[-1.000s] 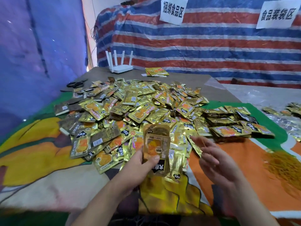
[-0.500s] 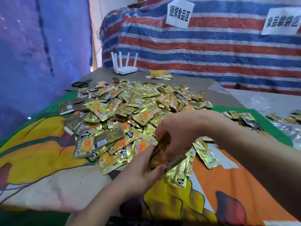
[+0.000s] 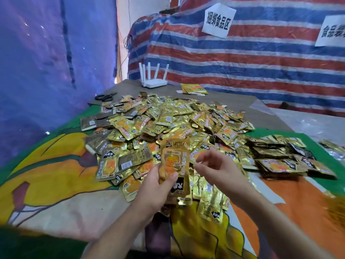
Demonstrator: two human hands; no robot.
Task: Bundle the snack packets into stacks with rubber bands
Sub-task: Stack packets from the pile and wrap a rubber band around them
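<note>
I see a table covered by a bright printed cloth [image 3: 46,176] of orange, yellow, green and white shapes, with a red, white and blue striped tarpaulin [image 3: 242,58] rising behind it and two white paper signs with black characters [image 3: 218,20] fixed to that. Across the middle of the cloth spreads a large loose heap of shiny gold foil snack packets [image 3: 168,120]. To the right of the heap, on the green part of the cloth, lie rows of the same packets pressed into flat stacks [image 3: 280,161].

My left hand [image 3: 156,191] holds a small stack of gold packets with orange fronts [image 3: 175,165] upright above the near edge of the heap, thumb curled across the front face and fingers behind. My right hand [image 3: 218,169] hovers just beside that stack on its right, fingers loosely curled with the thumb and forefinger drawn close; I cannot tell whether anything is held between them.

At the far end of the table stands a white router with upright antennas [image 3: 154,79], a few flat yellow packets [image 3: 194,89] lie to its right, and a pair of black-handled scissors [image 3: 105,96] rests to its left.
</note>
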